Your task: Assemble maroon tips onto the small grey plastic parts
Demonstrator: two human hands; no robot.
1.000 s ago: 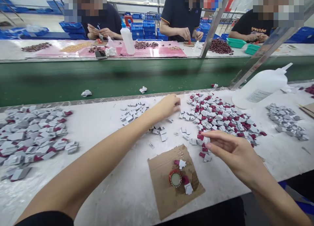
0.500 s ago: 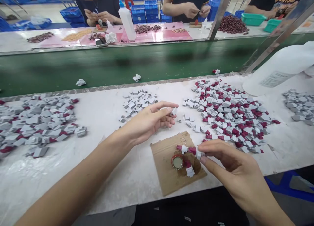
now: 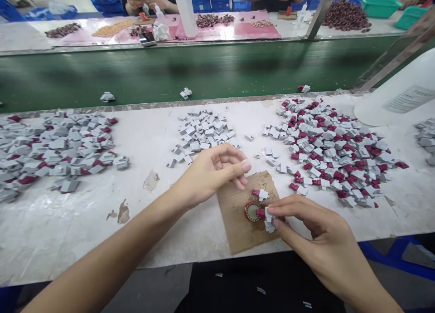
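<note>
Because the fingertips of our right hand (image 3: 316, 233) cover part of its grey end, we see only some of the piece (image 3: 261, 213) they pinch. Its maroon end is in plain view, pointing left over the cap (image 3: 252, 211); whether it touches the cap, we cannot tell. The cap is round, red-rimmed and pale inside, and lies on the brown card (image 3: 238, 233). A lower piece (image 3: 270, 227) is mostly hidden under our grip, while an upper piece (image 3: 261, 194), maroon and grey, lies above the cap.

Our left hand (image 3: 212, 174) hovers over the card's upper left edge, its fingers curled towards the thumb; we cannot tell whether they meet or hold anything.

Beyond, on the table (image 3: 176, 236), we have a grey heap (image 3: 205, 131) in the middle and maroon-and-grey ones at left (image 3: 64, 145) and right (image 3: 333, 149). The frame cuts off the big white jug (image 3: 404, 88) at right. Across the green belt (image 3: 152, 72), we see co-workers' hands (image 3: 144, 1), but no heads.
</note>
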